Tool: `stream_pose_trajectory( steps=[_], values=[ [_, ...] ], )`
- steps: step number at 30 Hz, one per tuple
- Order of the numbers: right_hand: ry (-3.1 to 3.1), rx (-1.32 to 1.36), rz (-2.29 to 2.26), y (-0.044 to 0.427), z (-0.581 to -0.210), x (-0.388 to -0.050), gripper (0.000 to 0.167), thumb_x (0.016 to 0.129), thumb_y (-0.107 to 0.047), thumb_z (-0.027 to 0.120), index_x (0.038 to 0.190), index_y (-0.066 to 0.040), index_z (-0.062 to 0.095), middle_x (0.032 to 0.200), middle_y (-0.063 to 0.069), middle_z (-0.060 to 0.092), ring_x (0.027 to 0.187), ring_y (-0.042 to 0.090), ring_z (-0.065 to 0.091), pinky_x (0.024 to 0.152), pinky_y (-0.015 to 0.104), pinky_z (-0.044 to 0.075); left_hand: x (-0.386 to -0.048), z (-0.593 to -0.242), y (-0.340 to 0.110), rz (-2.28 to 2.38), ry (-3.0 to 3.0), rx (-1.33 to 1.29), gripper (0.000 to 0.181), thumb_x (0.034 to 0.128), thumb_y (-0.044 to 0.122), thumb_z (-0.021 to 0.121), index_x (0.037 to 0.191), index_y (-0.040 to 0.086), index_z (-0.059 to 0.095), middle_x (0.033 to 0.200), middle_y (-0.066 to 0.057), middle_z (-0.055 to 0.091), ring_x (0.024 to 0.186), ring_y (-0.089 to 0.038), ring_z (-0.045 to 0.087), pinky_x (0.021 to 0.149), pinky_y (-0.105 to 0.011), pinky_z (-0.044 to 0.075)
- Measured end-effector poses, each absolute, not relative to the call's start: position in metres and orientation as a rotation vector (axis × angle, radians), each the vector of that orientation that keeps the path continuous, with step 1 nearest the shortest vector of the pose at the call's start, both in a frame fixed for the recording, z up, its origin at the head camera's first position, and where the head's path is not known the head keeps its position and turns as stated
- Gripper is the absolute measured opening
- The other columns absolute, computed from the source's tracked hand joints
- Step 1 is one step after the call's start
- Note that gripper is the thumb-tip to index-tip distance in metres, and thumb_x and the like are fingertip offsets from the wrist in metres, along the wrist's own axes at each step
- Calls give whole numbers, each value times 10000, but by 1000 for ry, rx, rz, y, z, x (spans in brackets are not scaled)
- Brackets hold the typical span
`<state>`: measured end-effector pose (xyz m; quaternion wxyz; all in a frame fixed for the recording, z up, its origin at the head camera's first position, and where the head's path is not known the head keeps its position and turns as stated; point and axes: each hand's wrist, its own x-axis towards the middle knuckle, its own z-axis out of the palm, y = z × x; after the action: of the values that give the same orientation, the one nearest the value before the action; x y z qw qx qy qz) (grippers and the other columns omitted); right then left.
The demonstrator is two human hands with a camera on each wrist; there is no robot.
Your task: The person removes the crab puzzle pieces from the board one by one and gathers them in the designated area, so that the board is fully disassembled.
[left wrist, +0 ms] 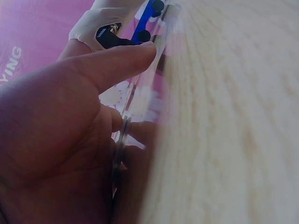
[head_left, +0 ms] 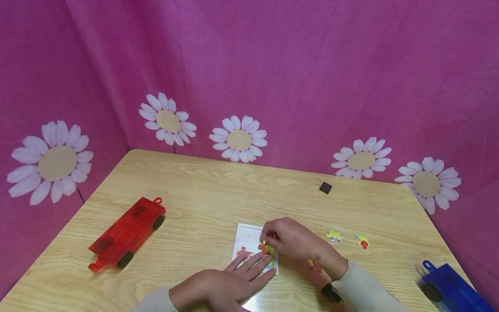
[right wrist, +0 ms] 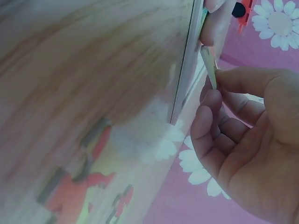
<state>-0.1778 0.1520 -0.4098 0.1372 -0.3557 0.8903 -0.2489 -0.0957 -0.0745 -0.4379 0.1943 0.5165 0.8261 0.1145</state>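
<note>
Head view, lower centre: left hand (head_left: pixel 230 284), fingers straight, spread across puzzle board (head_left: pixel 246 234); right hand (head_left: pixel 294 238), fingers curled, pinching puzzle piece (right wrist: pixel 209 65).

Table (head_left: pixel 195 186): one, pale wood-grain, far corners rounding off, surface gleaming faintly. Fabric backdrop (head_left: pixel 273 65): magenta, hanging behind the table and along its left and right sides, creasing lightly. Daisy motifs (head_left: pixel 238 140): five, white with beige centres, one flanking the table's left edge, four lining its far edge.

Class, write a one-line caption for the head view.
Left hand rests on a white puzzle board; right hand pinches a piece over it, loose pieces nearby.
</note>
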Motion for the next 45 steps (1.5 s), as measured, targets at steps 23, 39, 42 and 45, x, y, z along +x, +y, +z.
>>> stream_pose_trajectory(
  steps=[23, 39, 42, 45],
  values=[
    [2675, -858, -695, 271, -377, -168, 159, 1010, -11, 618, 948, -144, 679, 843, -87, 603, 758, 68, 545, 670, 282, 496, -94, -437, -76, 292, 2366, 1467, 905, 1034, 637, 427, 1665, 101, 61, 1713, -160, -51, 1561, -281, -81, 1216, -567, 24],
    [2575, -655, -663, 357, -387, -144, 185, 968, 83, 609, 917, -92, 637, 853, -60, 588, 764, 39, 507, 631, 257, 450, -94, -438, -75, 292, 2365, 1467, 898, 1035, 631, 430, 1664, 101, 69, 1714, -156, -47, 1562, -277, -82, 1216, -564, 25],
    [2572, -665, -649, 365, -388, -143, 183, 968, 82, 613, 907, -90, 628, 845, -69, 578, 757, 25, 494, 627, 253, 436, -93, -438, -75, 310, 2350, 1458, 902, 1034, 633, 428, 1665, 101, 64, 1714, -156, -55, 1561, -276, -90, 1216, -565, 12],
    [2546, -643, -654, 369, -388, -143, 184, 977, 81, 601, 903, -86, 623, 845, -55, 574, 755, 29, 485, 623, 252, 419, -93, -437, -75, 326, 2335, 1452, 905, 1034, 638, 423, 1664, 99, 59, 1713, -158, -59, 1560, -280, -95, 1214, -569, 2]
  ],
)
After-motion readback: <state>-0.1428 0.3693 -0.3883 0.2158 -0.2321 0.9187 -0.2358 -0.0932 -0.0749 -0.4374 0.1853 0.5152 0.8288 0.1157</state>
